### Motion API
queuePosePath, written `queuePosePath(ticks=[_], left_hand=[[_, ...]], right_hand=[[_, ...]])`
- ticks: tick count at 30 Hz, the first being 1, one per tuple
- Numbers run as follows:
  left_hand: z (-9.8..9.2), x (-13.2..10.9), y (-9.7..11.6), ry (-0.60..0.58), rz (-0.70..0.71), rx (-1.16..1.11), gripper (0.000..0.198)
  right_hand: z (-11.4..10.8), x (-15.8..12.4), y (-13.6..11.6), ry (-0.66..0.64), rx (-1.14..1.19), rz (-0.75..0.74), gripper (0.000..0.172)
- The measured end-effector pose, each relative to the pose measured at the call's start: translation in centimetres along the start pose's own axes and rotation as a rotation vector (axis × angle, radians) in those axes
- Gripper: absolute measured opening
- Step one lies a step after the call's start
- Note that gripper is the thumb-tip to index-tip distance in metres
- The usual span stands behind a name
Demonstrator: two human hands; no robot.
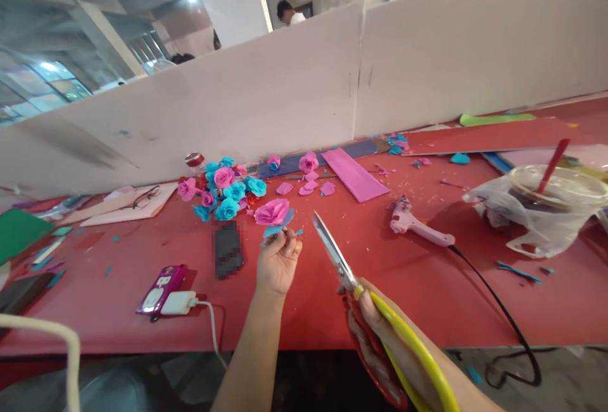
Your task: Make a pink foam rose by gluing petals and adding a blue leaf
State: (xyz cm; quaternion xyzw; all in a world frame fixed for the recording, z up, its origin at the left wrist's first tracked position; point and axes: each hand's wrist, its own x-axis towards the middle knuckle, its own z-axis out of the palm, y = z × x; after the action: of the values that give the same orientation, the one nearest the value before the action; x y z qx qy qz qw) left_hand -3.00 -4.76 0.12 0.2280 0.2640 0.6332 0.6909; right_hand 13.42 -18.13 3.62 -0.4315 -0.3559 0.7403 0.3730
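Observation:
Between the pinched fingers of my left hand (279, 263) is a pink paper flower (273, 212) with a blue petal or leaf under its head. My right hand (380, 314) grips a pair of scissors (335, 250) with yellow and red handles; the blades look closed and point up and left, a short way right of the flower. Several finished paper flowers in pink, blue and red (234, 191) stand bunched behind my left hand. Loose pink paper petals (308, 187) and a folded pink paper strip (356, 174) lie beyond the flower.
A pink glue gun (420, 225) with a black cord lies to the right. Beyond it is a bagged drink cup (546, 193) with a red straw. On the left are a phone (228, 250) and a purple power strip (159, 288) with a white charger. A pale partition (285, 95) borders the red table's back.

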Motion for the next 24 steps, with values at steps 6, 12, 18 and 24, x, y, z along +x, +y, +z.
queuePosePath(ticks=[6, 12, 18, 24], left_hand=[[-0.2, 0.1, 0.4, -0.001, 0.043, 0.072, 0.013], [-0.5, 0.5, 1.7, -0.070, -0.002, 0.084, 0.020], [-0.4, 0.4, 2.5, -0.097, -0.016, 0.094, 0.023], [-0.1, 0.4, 3.3, -0.015, -0.113, 0.148, 0.029]], right_hand=[[-0.4, -0.9, -0.3, 0.051, -0.186, 0.037, 0.055], [-1.7, -0.7, -0.2, -0.040, -0.239, -0.014, 0.046], [-2.5, -0.9, -0.3, -0.153, -0.202, 0.053, 0.049], [-2.3, -2.2, -4.7, -0.178, -0.453, 0.125, 0.054]])
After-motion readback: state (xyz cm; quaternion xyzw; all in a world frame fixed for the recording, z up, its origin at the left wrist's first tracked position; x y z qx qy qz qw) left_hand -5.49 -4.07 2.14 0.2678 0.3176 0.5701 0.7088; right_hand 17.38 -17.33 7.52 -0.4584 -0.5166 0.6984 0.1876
